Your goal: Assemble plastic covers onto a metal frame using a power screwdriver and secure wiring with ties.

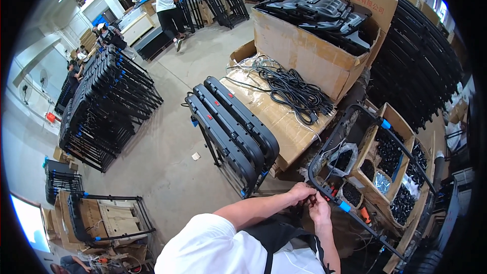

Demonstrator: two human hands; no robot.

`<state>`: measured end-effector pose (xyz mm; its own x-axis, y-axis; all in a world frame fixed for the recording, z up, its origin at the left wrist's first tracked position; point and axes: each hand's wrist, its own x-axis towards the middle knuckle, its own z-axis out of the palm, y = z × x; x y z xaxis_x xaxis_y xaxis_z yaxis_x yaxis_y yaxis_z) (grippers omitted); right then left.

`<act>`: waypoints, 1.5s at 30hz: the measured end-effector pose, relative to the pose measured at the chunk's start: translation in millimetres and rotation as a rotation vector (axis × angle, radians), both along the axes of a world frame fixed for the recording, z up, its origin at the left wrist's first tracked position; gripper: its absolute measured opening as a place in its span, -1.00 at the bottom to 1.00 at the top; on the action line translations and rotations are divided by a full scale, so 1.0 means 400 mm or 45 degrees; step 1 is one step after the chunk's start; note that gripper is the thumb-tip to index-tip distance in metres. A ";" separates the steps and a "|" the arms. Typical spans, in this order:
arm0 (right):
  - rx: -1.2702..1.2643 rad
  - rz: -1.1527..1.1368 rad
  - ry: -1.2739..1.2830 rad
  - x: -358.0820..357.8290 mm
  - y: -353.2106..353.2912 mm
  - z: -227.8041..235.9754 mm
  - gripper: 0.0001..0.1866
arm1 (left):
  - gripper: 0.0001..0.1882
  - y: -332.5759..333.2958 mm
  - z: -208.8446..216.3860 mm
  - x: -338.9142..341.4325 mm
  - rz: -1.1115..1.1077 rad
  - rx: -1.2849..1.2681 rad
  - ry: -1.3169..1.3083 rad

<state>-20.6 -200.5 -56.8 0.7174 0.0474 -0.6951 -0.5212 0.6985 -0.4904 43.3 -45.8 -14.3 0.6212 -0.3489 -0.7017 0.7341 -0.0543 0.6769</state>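
Observation:
My left hand (301, 193) and my right hand (320, 210) meet at the near corner of a black tubular frame (327, 144) with blue bands. Both have their fingers pinched together against the tube; whatever small thing they may hold is too small to make out. The frame lies over a wooden parts box (366, 158) whose compartments hold small black parts (388, 155) and silvery fasteners (381, 182). Just below the tube, to the right of my right hand, an orange-handled tool (365, 216) hangs or lies.
Left of the frame stand three long black panels on legs (231, 122). Coiled black power cords (291, 89) lie on a cardboard box (253, 96); a larger carton (304, 45) behind holds black plastic covers. Folded black frames (104, 106) stand in rows at left. A person in white (166, 0) walks far off.

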 end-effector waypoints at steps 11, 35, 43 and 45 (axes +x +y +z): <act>-0.469 0.335 -0.197 0.003 -0.027 0.061 -0.79 | -0.65 0.015 0.017 0.005 -0.175 0.108 -0.032; -2.274 2.424 -1.568 0.218 0.051 0.340 -0.72 | -0.68 0.051 -0.062 -0.120 0.093 0.111 -0.789; -2.130 2.840 -1.000 0.261 0.107 0.377 -0.76 | -0.70 0.039 -0.013 -0.154 0.041 0.405 -1.080; -2.093 2.772 -1.034 0.258 0.091 0.356 -0.74 | -0.69 0.046 -0.027 -0.156 0.006 0.432 -1.022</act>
<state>82.7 -164.1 85.7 0.4450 0.5330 -0.7196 0.6929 -0.7141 -0.1004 -19.2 -27.5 -25.3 0.9735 -0.1967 -0.1167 0.0427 -0.3450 0.9376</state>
